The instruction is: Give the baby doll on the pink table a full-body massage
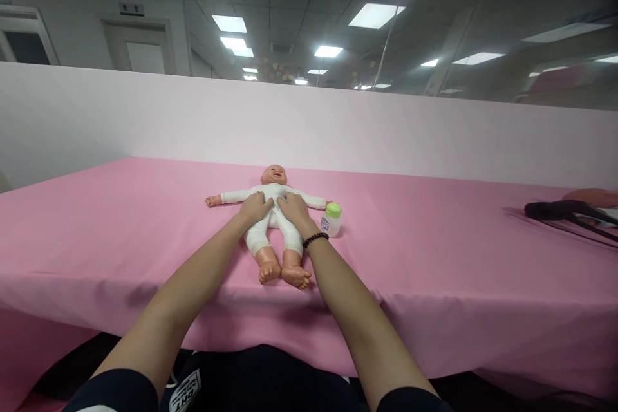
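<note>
2 hands, left (253, 207) and right (294, 210), rest on a baby doll (273, 194).

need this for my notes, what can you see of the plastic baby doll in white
The plastic baby doll has a bald, peach-coloured head with a moulded open-mouthed smile, and bare hands and feet. A white long-sleeved, long-legged suit covers its body. It lies face up on a pink cloth-covered table, arms spread, feet toward the camera near the edge. The person's left hand and right hand rest on its torso. One arm ends beside a clear bottle with a green cap.
</note>
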A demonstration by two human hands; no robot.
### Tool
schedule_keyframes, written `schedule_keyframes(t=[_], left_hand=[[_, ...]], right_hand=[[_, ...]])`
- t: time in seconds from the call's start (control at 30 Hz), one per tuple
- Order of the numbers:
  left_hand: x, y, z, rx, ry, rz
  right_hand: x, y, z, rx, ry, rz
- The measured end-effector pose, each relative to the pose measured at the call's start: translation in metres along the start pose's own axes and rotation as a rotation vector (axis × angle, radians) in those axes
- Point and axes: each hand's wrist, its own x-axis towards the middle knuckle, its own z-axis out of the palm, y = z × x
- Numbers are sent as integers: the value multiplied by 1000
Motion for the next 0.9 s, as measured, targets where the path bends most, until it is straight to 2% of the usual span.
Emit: schedule_keyframes(t=[0.1,0.17,0.27,0.33,0.43,0.5,0.6,0.73,0.8,0.9], left_hand=[[-6,8,-7,92,58,-20],[-8,10,-9,111,72,52],[-6,7,-7,-8,-1,240],[0,1,-2,-89,-80,292],[10,-8,6,-114,-182,191],[14,-12,10,-109,-209,100],[14,-11,11,-115,-162,-12],[0,2,0,-19,-25,-133],[-7,9,-7,80,45,-112],[-10,13,-11,94,93,62]], right_hand=[[-1,0,0,-55,83,-54],[0,2,1,-8,82,-113],[4,6,5,148,-14,-234],[7,9,8,213,-114,-245],[11,10,9,171,-236,-117],[11,10,9,126,-264,-27],[6,6,6,98,-197,52],[-2,-2,-1,-16,-40,122],[-4,-5,-3,-79,25,92],[-3,-6,-3,-32,31,-83]])
